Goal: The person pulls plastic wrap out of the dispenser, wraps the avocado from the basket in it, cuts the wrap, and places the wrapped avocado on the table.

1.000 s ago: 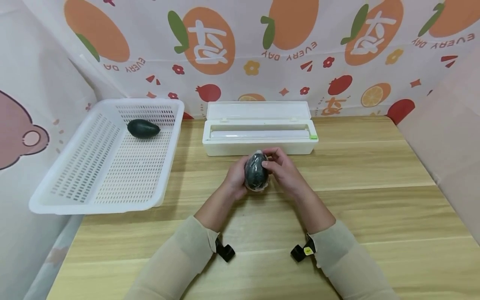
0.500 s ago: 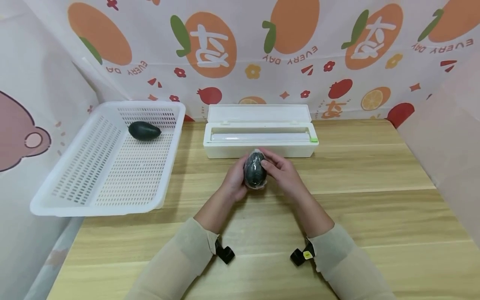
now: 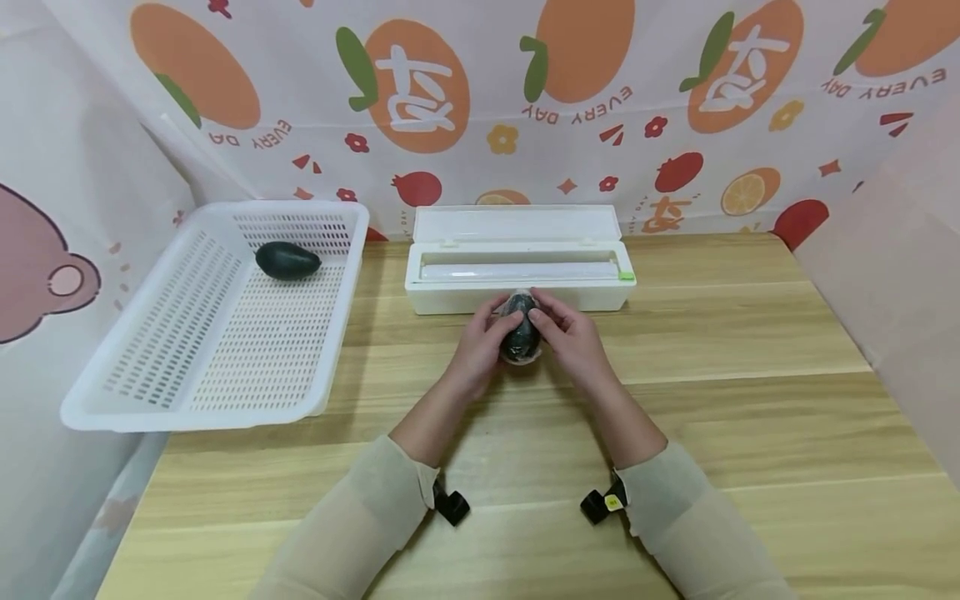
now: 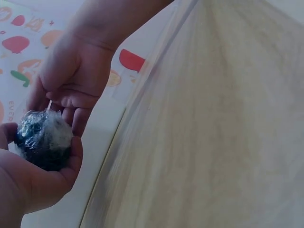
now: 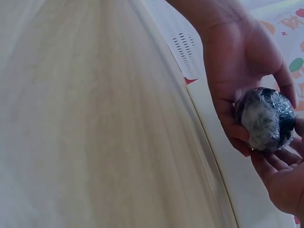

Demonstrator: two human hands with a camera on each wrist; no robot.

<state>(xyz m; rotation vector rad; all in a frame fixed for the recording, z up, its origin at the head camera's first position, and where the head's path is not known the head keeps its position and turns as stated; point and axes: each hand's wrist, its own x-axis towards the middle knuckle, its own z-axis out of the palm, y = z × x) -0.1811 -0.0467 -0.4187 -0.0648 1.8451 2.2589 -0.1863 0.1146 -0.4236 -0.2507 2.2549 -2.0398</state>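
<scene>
A dark green avocado (image 3: pixel 522 340) wrapped in shiny cling film is held between both hands, in front of the film box. On its left side my left hand (image 3: pixel 476 348) grips it, thumb laid over the top. From the right, my right hand (image 3: pixel 577 343) holds it with thumb and curled fingers. Bunched, whitish film covers the end of the avocado (image 4: pixel 46 140) in the left wrist view. The right wrist view shows the same crumpled wrap on the avocado (image 5: pixel 265 118), with fingers of both hands around it.
Behind the hands stands a white cling film box (image 3: pixel 521 300), lid up, a roll (image 3: pixel 517 272) inside and a green slider (image 3: pixel 626 276) at its right end. At left, a white perforated basket (image 3: pixel 330 367) holds an unwrapped avocado (image 3: pixel 287 261). A fruit-print cloth (image 3: pixel 480 175) hangs behind the table (image 3: pixel 750 417).
The left thumb has come over onto the top of the wrapped avocado. Both hands have shifted it slightly away, toward the film box.
</scene>
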